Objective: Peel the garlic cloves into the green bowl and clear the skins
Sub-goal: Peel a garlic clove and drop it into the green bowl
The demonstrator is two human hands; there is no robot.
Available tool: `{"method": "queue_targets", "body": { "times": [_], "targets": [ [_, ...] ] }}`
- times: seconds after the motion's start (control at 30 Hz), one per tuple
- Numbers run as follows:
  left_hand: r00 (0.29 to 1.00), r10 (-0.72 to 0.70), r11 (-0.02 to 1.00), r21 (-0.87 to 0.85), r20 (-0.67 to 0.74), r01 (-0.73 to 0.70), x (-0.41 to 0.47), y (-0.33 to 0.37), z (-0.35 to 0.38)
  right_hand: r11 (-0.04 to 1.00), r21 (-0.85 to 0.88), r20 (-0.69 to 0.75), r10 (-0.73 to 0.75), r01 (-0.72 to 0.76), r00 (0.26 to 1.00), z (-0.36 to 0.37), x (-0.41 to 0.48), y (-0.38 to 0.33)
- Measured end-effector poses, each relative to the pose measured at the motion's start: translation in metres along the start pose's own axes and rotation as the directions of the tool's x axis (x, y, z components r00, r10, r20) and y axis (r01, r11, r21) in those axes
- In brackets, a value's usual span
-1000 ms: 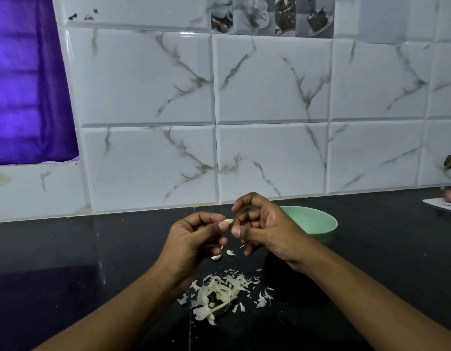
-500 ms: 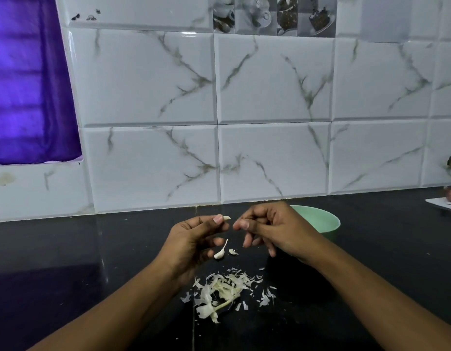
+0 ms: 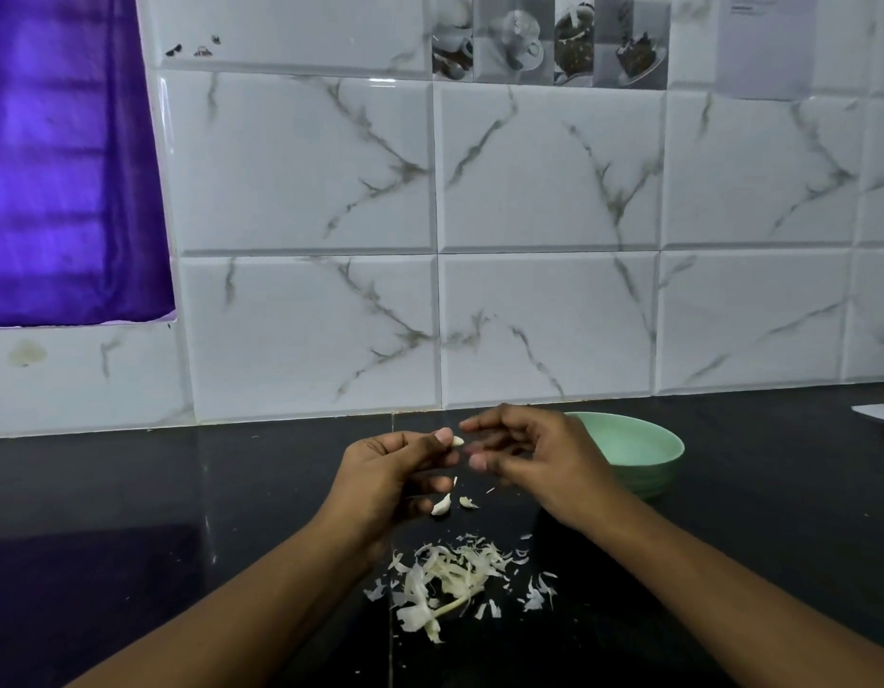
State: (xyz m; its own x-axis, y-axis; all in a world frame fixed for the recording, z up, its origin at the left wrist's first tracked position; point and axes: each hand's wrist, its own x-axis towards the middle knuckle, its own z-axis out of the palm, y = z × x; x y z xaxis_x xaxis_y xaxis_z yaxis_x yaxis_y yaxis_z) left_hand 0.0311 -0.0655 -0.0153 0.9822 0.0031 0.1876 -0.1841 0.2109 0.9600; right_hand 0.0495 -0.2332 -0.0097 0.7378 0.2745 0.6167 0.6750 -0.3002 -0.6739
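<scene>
One loose heap of pale, papery garlic skins point(image 3: 449, 580) lies nearest, low in the middle of the frame on the glossy black desk point(image 3: 182, 489). Just beyond it, under the hands, a small white spare clove point(image 3: 442, 505) rests beside a torn curl of skin point(image 3: 468, 502).

Above those, the left hand point(image 3: 395, 469) has its fingers curled, thumb and forefinger pinching the held clove point(image 3: 458, 440), of which only the pale tip shows. The right hand point(image 3: 544, 459) sits just to the right of it. A second ago its fingers were bunched tight against that clove, picking at it; now they have loosened and spread, blurred with motion, with nothing in them that I can make out. A thin white sliver point(image 3: 455, 481) hangs in the air between the hands, so I'd judge another strip of skin has just come away and the clove is nearer to bare.

Further back, right of centre, the shallow round green bowl point(image 3: 648, 451) stands partly behind the right hand; the held clove is not in it yet, and the skins are uncleared. Behind everything rise the white marble-veined tiled wall point(image 3: 301, 191) and, upper left, a purple curtain point(image 3: 67, 166).
</scene>
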Motion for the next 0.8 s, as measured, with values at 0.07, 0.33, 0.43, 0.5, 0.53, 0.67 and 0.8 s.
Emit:
{"method": "queue_targets", "body": {
  "times": [0.07,0.33,0.43,0.5,0.53,0.67,0.8],
  "targets": [
    [1.000,0.007,1.000,0.008,-0.021,-0.007,0.001,0.000,0.000,0.999,0.044,-0.083,0.024,-0.020,0.996,-0.002,0.001,-0.001],
    [1.000,0.013,0.999,0.041,-0.012,-0.013,0.001,0.003,-0.001,0.998,0.060,-0.002,0.008,-0.008,1.000,-0.002,0.000,0.000],
    [1.000,0.011,0.998,0.060,0.016,-0.012,0.000,0.001,0.001,0.993,-0.062,-0.025,-0.100,0.098,0.995,0.006,-0.002,0.000],
    [0.999,0.008,0.997,0.072,0.039,-0.011,-0.001,0.000,0.002,0.992,-0.088,-0.061,-0.100,0.095,0.993,0.006,-0.001,0.000],
    [0.999,0.009,0.997,0.074,0.052,-0.013,-0.002,0.000,0.002,0.993,-0.101,-0.055,-0.075,0.069,0.996,0.005,0.000,0.001],
    [0.997,0.041,0.997,0.069,0.066,-0.046,-0.003,0.000,0.002,0.969,-0.242,0.065,-0.036,0.051,0.997,0.001,0.000,0.003],
    [0.988,0.127,0.981,0.133,0.090,-0.138,-0.003,0.003,0.001,0.948,-0.290,0.002,-0.140,0.134,0.990,-0.001,0.000,0.003]
  ]
}}
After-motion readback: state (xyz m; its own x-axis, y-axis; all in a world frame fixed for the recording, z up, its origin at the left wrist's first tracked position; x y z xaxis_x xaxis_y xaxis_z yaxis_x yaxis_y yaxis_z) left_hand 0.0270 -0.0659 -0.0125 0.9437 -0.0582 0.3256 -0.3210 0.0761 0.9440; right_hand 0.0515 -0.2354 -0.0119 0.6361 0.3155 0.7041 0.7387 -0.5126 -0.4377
